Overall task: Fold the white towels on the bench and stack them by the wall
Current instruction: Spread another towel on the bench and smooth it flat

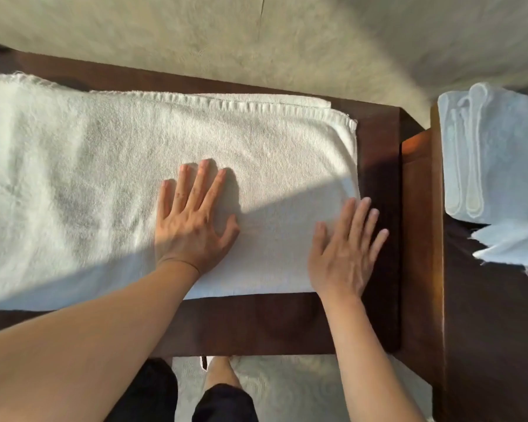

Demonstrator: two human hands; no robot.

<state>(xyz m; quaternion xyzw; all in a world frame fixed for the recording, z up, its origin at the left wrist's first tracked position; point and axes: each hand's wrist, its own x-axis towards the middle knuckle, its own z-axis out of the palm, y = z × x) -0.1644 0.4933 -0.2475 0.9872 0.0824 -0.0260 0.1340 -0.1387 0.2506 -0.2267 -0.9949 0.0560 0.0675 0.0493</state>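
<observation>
1. Hands first: your left hand (192, 220) lies flat, fingers straight, pressing the towel (104, 184); your right hand (345, 248) rests flat at its right edge.
2. Towel spans the bench (375, 208), centre to left of frame.
3. It looks soft and limp; pinch the corners.

You face rough pale plaster wall (195, 35); thin vertical crack runs down it near centre. Dark brown wooden bench (378, 178) stands against wall, its right end just left of second dark wooden surface (485, 330), set lower to your right. Narrow gap between them, side panel (416, 208) there glowing orange in sun. Sunlight falls from your right, diagonal shadow edge crossing bench top. Pale textured floor (287, 391) shows below bench's near edge.
</observation>
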